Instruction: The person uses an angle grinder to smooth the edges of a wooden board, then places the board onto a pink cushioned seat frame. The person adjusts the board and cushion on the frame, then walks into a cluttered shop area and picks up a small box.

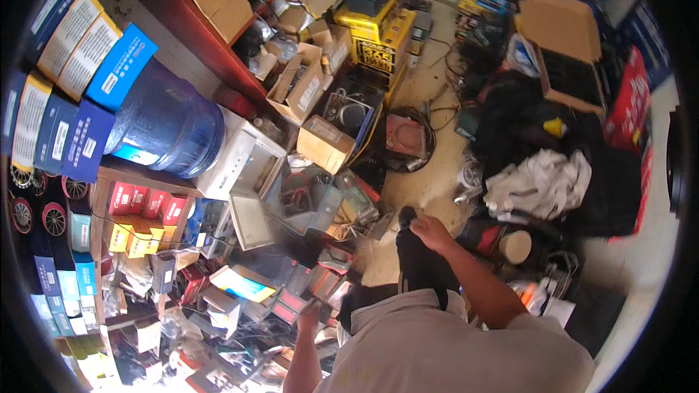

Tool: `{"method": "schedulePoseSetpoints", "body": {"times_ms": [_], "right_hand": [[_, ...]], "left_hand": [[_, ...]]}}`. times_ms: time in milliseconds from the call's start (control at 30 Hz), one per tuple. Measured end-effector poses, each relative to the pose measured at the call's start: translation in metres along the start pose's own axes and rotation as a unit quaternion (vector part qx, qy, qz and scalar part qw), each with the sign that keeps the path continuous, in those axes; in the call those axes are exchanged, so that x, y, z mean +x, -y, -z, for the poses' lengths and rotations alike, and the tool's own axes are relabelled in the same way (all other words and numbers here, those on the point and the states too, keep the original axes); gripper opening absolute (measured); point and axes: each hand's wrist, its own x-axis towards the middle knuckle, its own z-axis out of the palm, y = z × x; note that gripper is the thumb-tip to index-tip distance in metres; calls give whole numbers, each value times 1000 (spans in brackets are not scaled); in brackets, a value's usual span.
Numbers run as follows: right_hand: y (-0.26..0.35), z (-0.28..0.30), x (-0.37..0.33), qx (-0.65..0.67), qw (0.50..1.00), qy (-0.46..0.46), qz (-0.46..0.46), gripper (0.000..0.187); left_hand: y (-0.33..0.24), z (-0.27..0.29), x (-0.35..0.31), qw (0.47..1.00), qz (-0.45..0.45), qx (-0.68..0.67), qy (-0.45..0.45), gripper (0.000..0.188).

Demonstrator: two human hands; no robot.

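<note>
My right hand (pixel 432 235) hangs in front of my body beside my dark trouser leg and the dark shoe (pixel 408 215). Its fingers are curled in, and no object shows in them. Lower and to the left, my left hand (pixel 312 314) is blurred and its fingers do not show clearly. Nearest to it are flat red-and-grey boxes (pixel 291 307) on the cluttered left side. Neither hand visibly touches any of the goods around.
On the left, a blue water bottle (pixel 171 120) sits on a white dispenser (pixel 231 160) near stacked boxes. Open cartons (pixel 297 91) and a yellow case (pixel 378 51) stand ahead. A coiled cable (pixel 422 164) lies on the floor. At right, a pale cloth (pixel 539 185) covers dark items.
</note>
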Motion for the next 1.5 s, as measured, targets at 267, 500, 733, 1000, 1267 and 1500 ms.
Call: {"method": "schedulePoseSetpoints", "body": {"times_ms": [267, 500, 733, 1000, 1267, 1500], "right_hand": [[74, 112, 250, 133, 985, 103, -35, 33], [114, 68, 327, 252, 944, 134, -165, 17], [-6, -20, 438, -4, 949, 305, -82, 24], [62, -63, 465, 149, 934, 219, -238, 39], [245, -72, 531, 371, 854, 107, -348, 89], [204, -77, 537, 449, 836, 71, -308, 41]], "left_hand": [[-119, -89, -71, 992, 52, -89, -71, 18], [-124, -171, -89, 918, 245, -304, -77, 16], [-266, -210, -95, 700, 466, -512, -174, 21], [-396, -242, -106, 718, 480, -477, -166, 23], [-437, -255, -57, 686, 444, -529, -229, 23], [-432, -280, -64, 657, 420, -571, -257, 25]]}}
